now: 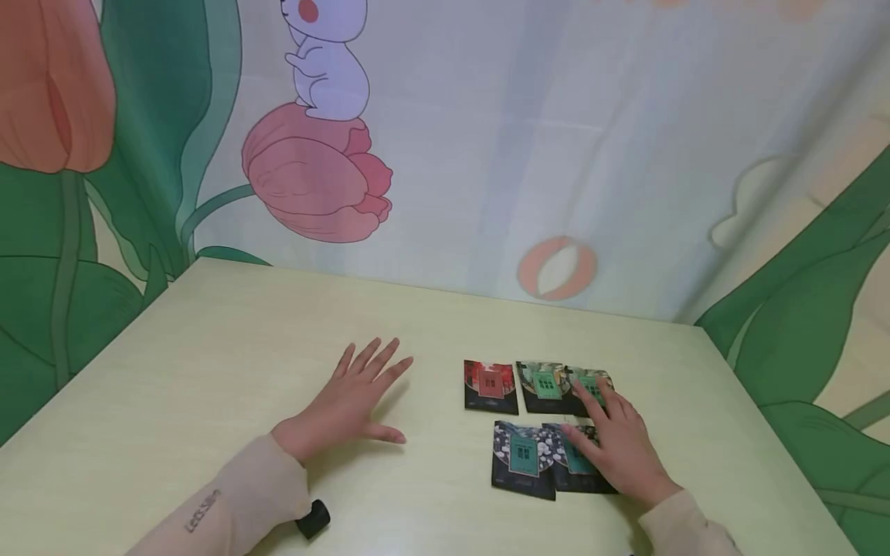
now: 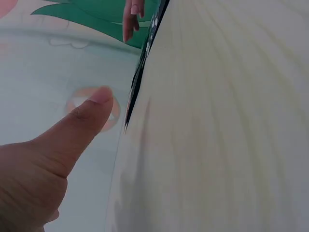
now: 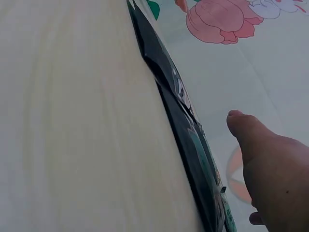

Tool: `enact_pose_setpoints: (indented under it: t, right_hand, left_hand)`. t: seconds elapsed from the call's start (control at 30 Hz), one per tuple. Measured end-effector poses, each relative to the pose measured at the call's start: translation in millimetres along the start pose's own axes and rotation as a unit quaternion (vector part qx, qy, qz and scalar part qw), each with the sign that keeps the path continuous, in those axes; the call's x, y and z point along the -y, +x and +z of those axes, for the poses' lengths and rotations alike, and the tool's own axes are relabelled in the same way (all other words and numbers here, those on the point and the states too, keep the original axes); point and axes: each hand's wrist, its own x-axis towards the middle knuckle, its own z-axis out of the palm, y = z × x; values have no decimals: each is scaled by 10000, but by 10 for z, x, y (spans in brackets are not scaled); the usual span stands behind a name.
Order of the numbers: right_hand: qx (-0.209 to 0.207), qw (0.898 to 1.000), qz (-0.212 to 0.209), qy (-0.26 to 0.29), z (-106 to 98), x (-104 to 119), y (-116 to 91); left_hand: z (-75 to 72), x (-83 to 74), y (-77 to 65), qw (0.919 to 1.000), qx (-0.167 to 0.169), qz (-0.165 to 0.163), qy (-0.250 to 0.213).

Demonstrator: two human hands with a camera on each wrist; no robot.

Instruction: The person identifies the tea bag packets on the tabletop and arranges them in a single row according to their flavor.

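Several flat printed sachets lie on the table in two rows. In the back row are a red sachet [image 1: 490, 386], a green sachet [image 1: 545, 386] and a second green sachet [image 1: 599, 378] partly covered by my right hand [image 1: 615, 440]. The front row has a dark sachet with white flowers and a teal label [image 1: 523, 459], and a similar teal-labelled sachet [image 1: 577, 480] beside it, overlapping its edge. My right hand reaches over the right-hand sachets with its fingers extended. To their left, my left hand [image 1: 354, 398] is over the table, fingers spread, nothing in it.
The pale table [image 1: 208, 355] stretches away on all sides of the sachets. A printed curtain [image 1: 445, 154] with tulips and a rabbit hangs behind its back edge. A black wrist device [image 1: 314, 520] sits under the left sleeve.
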Motion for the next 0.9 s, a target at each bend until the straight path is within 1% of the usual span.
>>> enact_pose_setpoints:
  t: [0.1,0.23,0.4,0.47,0.6,0.7,0.8,0.9]
  right_hand:
    - [-12,10000,-46,-4,-18,61,-25]
    - [-173,9994,-254,136,-32,153,-69]
    - [-163,9985,-352,391,-50,300,-120]
    - [-156,9982,-397,416,-59,365,-141]
    - [-216,9968,-673,383,-74,482,-197]
    - [-172,9953,-861,396,-70,550,-249]
    - [-105,9945,-979,369,-61,597,-293]
    - [-80,9929,-1138,348,-40,628,-327]
  left_hand:
    - [-19,-49,27,9999,-8,97,43]
    - [-27,-104,67,9998,-49,201,63]
    - [-32,-174,119,9997,-105,233,-65]
    - [-37,-208,145,9994,-161,270,-125]
    - [-42,-277,224,9988,-269,384,-142]
    - [-23,-319,294,9987,-244,433,-97]
    - [10,-351,372,9989,-140,436,-99]
    - [44,-383,441,9990,-15,398,-224]
